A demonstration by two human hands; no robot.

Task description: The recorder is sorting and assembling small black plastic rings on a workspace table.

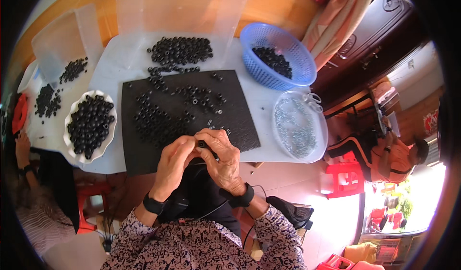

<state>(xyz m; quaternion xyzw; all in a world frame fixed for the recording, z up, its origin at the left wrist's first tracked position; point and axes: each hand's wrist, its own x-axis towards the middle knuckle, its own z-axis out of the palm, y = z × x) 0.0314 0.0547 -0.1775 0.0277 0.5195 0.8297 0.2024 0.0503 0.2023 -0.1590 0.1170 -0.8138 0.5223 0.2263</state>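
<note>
My two hands meet over the front edge of a black mat (201, 126). Between their fingertips is a small black ring-shaped piece (201, 144) with a hole facing up. My left hand (172, 165) pinches it from the left, and my right hand (222, 160) has thumb and fingers curled round its right side. Loose black ring-shaped pieces (158, 121) are scattered over the mat just beyond my hands. A few tiny clear bits (211, 124) lie near my right fingers. Whether anything else is inside the fingers is hidden.
A white scalloped dish (113, 132) of black pieces stands left; a large black pile (180, 50) lies behind the mat. At right are a blue basket (249, 35) and a clear tray (322, 143) of clear bits. Other people sit left and right, near a red stool (346, 179).
</note>
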